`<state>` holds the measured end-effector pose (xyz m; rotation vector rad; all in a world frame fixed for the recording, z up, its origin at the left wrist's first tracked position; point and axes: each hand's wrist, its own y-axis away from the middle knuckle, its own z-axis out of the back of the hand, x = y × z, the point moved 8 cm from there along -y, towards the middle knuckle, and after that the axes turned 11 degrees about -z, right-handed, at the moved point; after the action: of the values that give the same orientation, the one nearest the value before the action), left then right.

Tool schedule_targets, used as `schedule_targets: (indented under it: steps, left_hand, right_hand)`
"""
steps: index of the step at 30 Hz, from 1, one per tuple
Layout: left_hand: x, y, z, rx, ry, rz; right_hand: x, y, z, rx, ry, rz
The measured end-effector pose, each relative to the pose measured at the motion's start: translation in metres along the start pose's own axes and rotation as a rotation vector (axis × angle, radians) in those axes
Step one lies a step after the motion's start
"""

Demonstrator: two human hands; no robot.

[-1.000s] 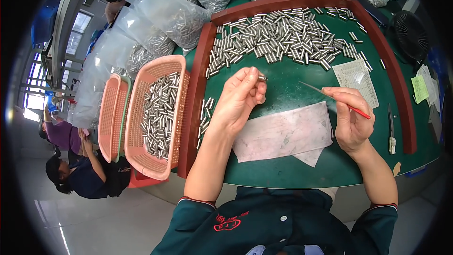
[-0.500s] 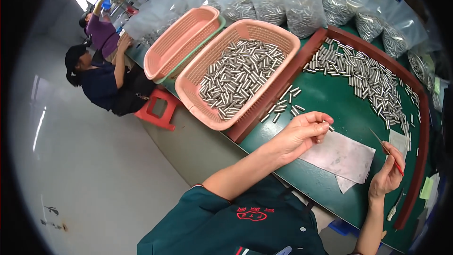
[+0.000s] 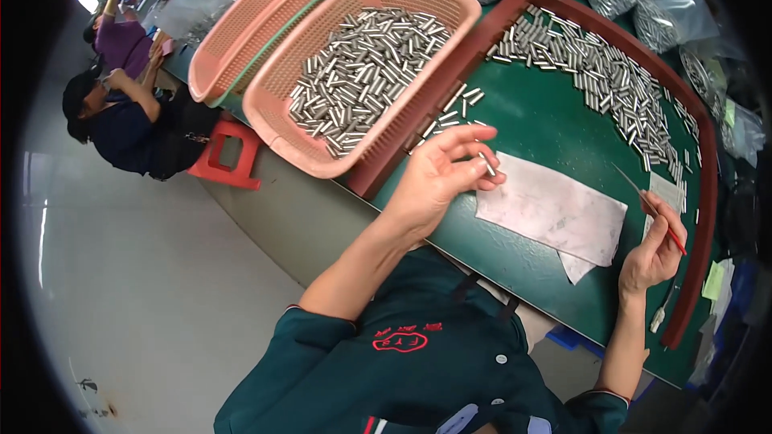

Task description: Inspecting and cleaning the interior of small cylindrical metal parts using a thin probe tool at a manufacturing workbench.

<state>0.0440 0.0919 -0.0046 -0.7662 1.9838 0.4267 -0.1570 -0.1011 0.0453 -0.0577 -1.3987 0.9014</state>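
So from my feed: the left hand point(image 3: 438, 181) is up near the middle of the frame, fingers pinched shut on one small metal pin point(image 3: 487, 164), holding it just above the green tabletop point(image 3: 531, 112). The right hand point(image 3: 655, 245), lower right of the frame, is closed around a thin red-handled pick point(image 3: 647, 207), tip pointing up-left over the white cloth point(image 3: 551, 209) that lies between the two hands.

My take on the pin: short, stiff, smooth steel cylinder, basically weightless, and I'd bet slippery. It won't bend or break, but it'll roll or squirt out of a loose pinch. Best hold looks like across the middle of its length with thumb and fingertip, which is roughly what I'm seeing.

Loads more of the same pins sit in the pink basket point(image 3: 386, 153) at upper centre and are scattered along the tabletop's far edge toward the upper right. Another pink basket point(image 3: 241, 32) sits empty at upper left, with two people seated beyond it.
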Motion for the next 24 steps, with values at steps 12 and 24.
schedule_targets:
  steps: [12, 24]
  left_hand:
    - [0.004, 0.009, 0.016, -0.075, -0.126, -0.028]
    - [0.006, 0.007, 0.018, -0.06, -0.077, 0.01]
  right_hand:
    - [0.001, 0.003, 0.003, 0.007, -0.001, 0.012]
    - [0.001, 0.002, 0.002, 0.014, -0.015, 0.019]
